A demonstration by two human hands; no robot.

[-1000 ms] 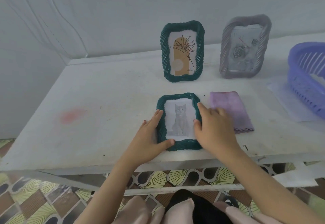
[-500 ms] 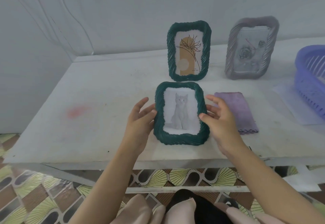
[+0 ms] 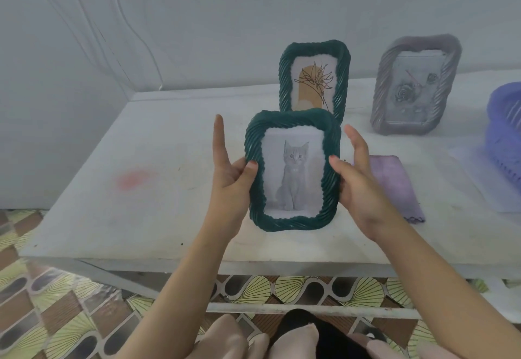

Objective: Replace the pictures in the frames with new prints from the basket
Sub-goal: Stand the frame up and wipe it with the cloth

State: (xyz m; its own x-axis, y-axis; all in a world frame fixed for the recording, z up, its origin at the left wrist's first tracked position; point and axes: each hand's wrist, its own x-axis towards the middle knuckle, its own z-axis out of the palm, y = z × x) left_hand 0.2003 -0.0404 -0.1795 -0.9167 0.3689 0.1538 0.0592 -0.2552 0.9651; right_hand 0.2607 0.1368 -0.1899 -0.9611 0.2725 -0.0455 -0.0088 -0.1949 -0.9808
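Note:
A dark green rope-edged frame (image 3: 291, 220) with a grey kitten print is held upright above the white table (image 3: 141, 217). My left hand (image 3: 229, 181) grips its left edge, thumb on the front and index finger pointing up. My right hand (image 3: 356, 186) grips its right edge, thumb on the front. Behind it stands a second green frame (image 3: 284, 77) with a line-drawn plant print, partly hidden by the held frame. A grey frame (image 3: 382, 105) with a rose picture stands to the right. The purple basket (image 3: 504, 136) is cut off at the right edge.
A folded purple cloth (image 3: 394, 184) lies on the table just right of my right hand. A thin sheet (image 3: 479, 184) lies under the basket. A pink stain (image 3: 135, 179) marks the table's left part. The wall stands close behind the frames; patterned floor tiles show below.
The kitten frame lay flat on the table; both hands have lifted it and tilted it upright, facing me, and raised it higher.

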